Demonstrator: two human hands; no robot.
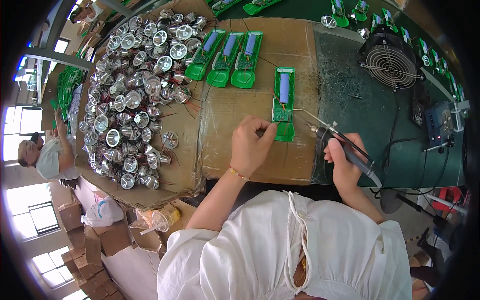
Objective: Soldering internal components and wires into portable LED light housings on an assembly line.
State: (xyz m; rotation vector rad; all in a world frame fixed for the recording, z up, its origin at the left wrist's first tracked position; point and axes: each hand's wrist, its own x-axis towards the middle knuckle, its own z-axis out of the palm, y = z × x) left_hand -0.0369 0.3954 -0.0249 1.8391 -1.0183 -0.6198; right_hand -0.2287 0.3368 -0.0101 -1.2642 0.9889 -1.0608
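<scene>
Green bench [345, 65], an open green casing [286, 132] upon it, and a soldering iron [361, 166] at its circuit board [283, 116].
A brown cardboard sheet [300, 167] covers part of the bench, with a broad heap of silvery reflector cups [132, 100] to its left and a fan [391, 66] with a round wire guard to the right; three more green casings [226, 60] lie side by side beyond the one in work, which sits near the sheet's right side. The right hand's [346, 162] grip is wrapped around the iron's handle. The left hand's [252, 142] thumb and forefinger are close together at the board's left edge; whether that grip pinches a wire cannot be told. A violet-blue cylindrical cell [284, 88] lies in the casing, above the board.
</scene>
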